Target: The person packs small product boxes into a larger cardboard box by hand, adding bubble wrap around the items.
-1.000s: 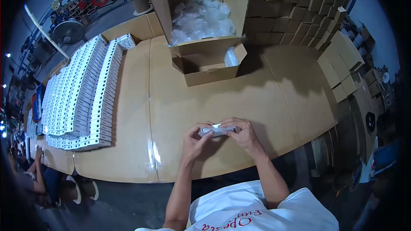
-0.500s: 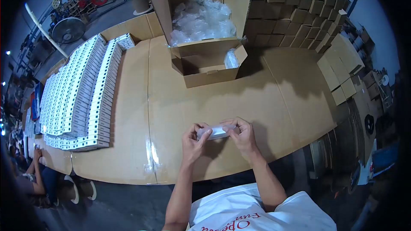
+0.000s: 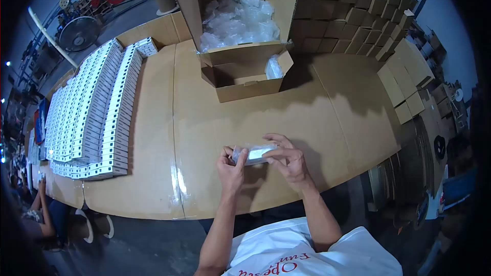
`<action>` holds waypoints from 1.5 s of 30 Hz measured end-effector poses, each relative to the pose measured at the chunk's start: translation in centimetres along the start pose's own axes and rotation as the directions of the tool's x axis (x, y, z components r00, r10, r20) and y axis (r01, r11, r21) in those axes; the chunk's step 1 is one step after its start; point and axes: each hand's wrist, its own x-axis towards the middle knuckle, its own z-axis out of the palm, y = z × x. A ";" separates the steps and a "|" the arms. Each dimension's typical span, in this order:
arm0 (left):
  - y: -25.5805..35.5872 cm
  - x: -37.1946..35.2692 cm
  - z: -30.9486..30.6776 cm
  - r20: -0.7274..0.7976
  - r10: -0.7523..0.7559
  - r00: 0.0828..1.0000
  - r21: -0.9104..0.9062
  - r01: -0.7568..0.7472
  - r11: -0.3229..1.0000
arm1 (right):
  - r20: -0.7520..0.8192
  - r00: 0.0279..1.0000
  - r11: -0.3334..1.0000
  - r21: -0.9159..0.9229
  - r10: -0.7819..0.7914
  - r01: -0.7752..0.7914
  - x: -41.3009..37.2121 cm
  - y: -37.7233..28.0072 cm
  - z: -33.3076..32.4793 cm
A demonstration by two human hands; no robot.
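Note:
Above the cardboard-covered table I hold a small white box in clear plastic wrap (image 3: 257,155). My left hand (image 3: 232,171) is closed around its left end, thumb on top. My right hand (image 3: 290,165) pinches the right end between thumb and fingers, with one finger raised off it. Farther back stands an open cardboard box (image 3: 249,92) with one plastic-wrapped piece (image 3: 274,67) at its right end. Behind that box, a larger open carton (image 3: 282,7) holds a heap of clear plastic bags (image 3: 240,23).
Rows of small white boxes (image 3: 84,117) are stacked on the left of the table (image 3: 204,122). Brown cartons (image 3: 332,30) are piled along the back right. A co-worker's arm (image 3: 43,207) shows at the far left edge. Folded cardboard (image 3: 381,189) stands at the right.
My right hand's fingers have shifted on the wrapped box, one finger now lifting away from it. My left hand keeps its grip. The view has moved slightly.

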 end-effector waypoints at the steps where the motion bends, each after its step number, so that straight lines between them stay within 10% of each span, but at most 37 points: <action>1: -0.2 0.1 -0.1 0.004 -0.010 1.000 0.000 0.010 1.000 | 0.041 0.999 0.999 -0.041 -0.014 0.016 0.0 -0.1 -0.1; 6: -0.3 0.3 -0.3 0.024 -0.027 0.999 0.019 0.026 0.999 | 0.112 0.974 0.976 -0.124 0.196 -0.182 0.0 0.2 -0.1; 9: -0.1 -0.1 0.7 -0.062 0.207 0.976 0.124 -0.198 0.972 | 0.091 0.971 0.968 -0.140 0.220 -0.206 0.6 -0.4 0.0; 12: 1.9 -0.1 0.2 0.281 0.691 0.666 0.627 -0.672 0.393 | 0.055 0.989 0.978 -0.166 0.137 -0.126 0.4 0.5 0.0; 15: 5.7 -1.1 -0.1 0.720 0.378 0.582 0.602 -0.795 0.077 | 0.078 0.986 0.966 -0.223 0.149 -0.128 0.6 -0.2 -0.4; 20: 4.2 0.1 -1.3 0.606 0.348 0.715 0.606 -0.699 0.380 | 0.086 0.987 0.974 -0.190 0.139 -0.120 1.1 -0.5 -0.3; 26: 2.5 0.0 -2.0 0.342 0.038 0.939 0.418 -0.189 0.889 | 0.057 0.997 0.955 -0.297 0.043 -0.024 1.2 -1.6 -0.1; 35: 4.2 0.5 -2.1 0.344 -0.074 0.936 0.593 -0.155 0.790 | 0.202 0.974 0.939 -0.344 0.102 -0.027 2.3 -1.9 -0.9; 45: 9.1 10.2 -9.4 0.398 0.351 0.848 0.796 -0.509 0.327 | -0.518 0.854 0.989 -0.145 -0.052 -0.028 11.2 1.2 -2.4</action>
